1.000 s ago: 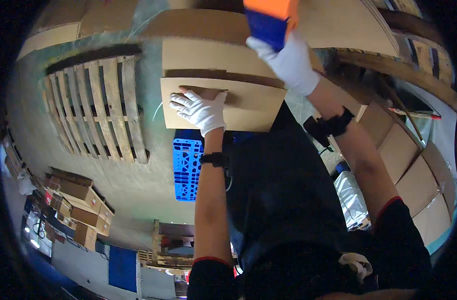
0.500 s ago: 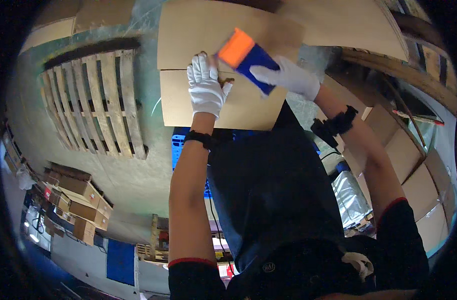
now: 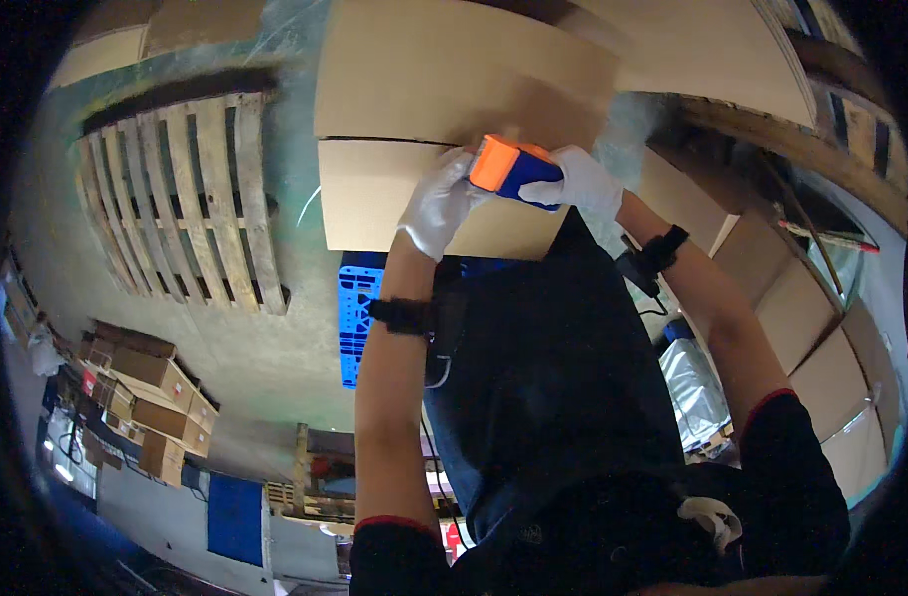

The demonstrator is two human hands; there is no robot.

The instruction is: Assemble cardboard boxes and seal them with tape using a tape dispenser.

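My right hand (image 3: 585, 182), in a white glove, is closed round the dark blue end of an orange-and-blue block-shaped thing (image 3: 521, 171); its exact kind is unclear. My left hand (image 3: 442, 207), gloved too, meets the orange end, its thumb below and its fingers partly hidden behind it. Beneath both hands is a large flat-topped cardboard box (image 3: 374, 199), with a dark seam running across it. The block is held above the box top, orange end to the left.
Beside the box, a blue plastic pallet (image 3: 358, 328) shows on the floor. A wooden pallet (image 3: 215, 169) lies to the left. Stacked cardboard (image 3: 702, 50) stands at the far right, with more cartons (image 3: 771, 268) along the right side.
My left hand has lifted from its spread, flat position on the box and come to the block's orange end. My right hand has brought the block lower and turned it more level.
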